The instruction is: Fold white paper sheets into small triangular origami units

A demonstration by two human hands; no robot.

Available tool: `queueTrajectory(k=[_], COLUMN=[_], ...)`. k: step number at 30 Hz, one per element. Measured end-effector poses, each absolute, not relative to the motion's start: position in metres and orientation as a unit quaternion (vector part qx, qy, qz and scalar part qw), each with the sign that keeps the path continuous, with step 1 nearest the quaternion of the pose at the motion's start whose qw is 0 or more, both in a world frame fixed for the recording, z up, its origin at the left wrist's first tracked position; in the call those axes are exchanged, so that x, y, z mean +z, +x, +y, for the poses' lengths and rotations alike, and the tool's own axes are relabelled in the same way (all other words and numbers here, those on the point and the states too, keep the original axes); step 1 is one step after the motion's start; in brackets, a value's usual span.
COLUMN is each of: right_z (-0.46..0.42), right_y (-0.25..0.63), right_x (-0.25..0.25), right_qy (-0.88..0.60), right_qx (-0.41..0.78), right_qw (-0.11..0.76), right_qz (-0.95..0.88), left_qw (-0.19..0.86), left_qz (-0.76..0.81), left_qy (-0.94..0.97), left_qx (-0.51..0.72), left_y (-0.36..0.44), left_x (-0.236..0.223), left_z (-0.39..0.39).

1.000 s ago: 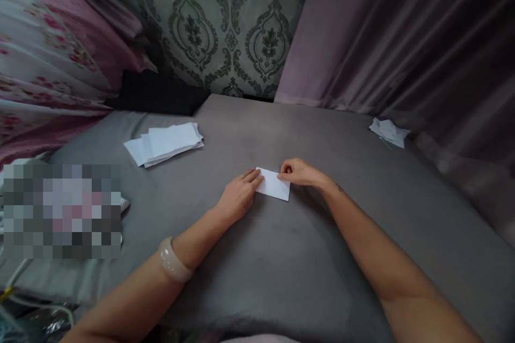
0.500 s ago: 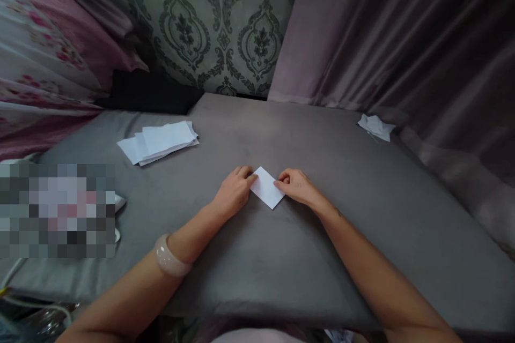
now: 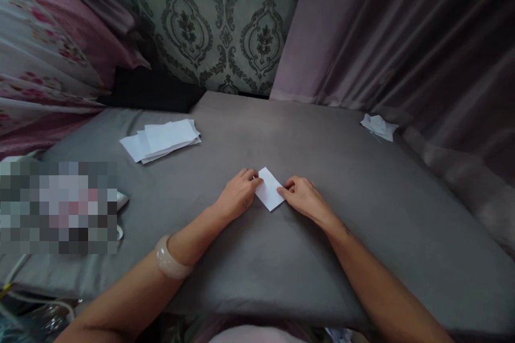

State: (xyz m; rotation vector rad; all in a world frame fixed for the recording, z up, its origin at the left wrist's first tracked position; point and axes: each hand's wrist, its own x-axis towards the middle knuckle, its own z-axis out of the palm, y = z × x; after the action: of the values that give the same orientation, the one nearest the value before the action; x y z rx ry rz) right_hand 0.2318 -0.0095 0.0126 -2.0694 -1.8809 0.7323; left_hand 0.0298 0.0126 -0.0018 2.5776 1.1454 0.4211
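A small folded piece of white paper sits between my two hands, low over the grey cloth-covered surface. My left hand pinches its upper left edge, thumb on top and fingers curled beneath. On the right edge, my right hand grips the paper between thumb and curled fingers. The paper's far corner points away from me and its near corner towards me. Its underside is hidden. A pale bangle circles my left forearm.
Several white paper sheets lie in a loose stack at the left. Crumpled white paper rests at the far right by the curtain. A dark folded cloth lies against the patterned wall. At the left edge, a blurred-out patch covers something.
My right hand has turned slightly and shifted a little right and nearer to me. The paper has turned slightly, still held at both sides. The whole view has shifted a little.
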Motion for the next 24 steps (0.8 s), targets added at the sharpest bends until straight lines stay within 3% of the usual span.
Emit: queueTrajectory(k=[7, 10, 14, 21, 24], right_z=[-0.004, 0.0, 0.007, 0.014, 0.01], right_y=[0.234, 0.232, 0.227, 0.225, 0.23], right_x=[0.011, 0.014, 0.013, 0.008, 0.007], right_qy=[-0.664, -0.65, -0.645, -0.633, -0.692], right_qx=[0.499, 0.559, 0.586, 0.614, 0.477], right_qw=[0.184, 0.248, 0.305, 0.282, 0.262], right_qz=[-0.526, -0.452, -0.385, -0.378, -0.474], left_qw=[0.161, 0.138, 0.106, 0.102, 0.099], left_qz=[0.403, 0.419, 0.405, 0.361, 0.38], left_qy=[0.883, 0.873, 0.871, 0.904, 0.906], left_qx=[0.178, 0.21, 0.257, 0.204, 0.162], left_y=[0.029, 0.026, 0.024, 0.031, 0.034], left_x=[-0.005, -0.008, -0.013, -0.014, -0.013], left_z=[0.015, 0.018, 0.023, 0.035, 0.036])
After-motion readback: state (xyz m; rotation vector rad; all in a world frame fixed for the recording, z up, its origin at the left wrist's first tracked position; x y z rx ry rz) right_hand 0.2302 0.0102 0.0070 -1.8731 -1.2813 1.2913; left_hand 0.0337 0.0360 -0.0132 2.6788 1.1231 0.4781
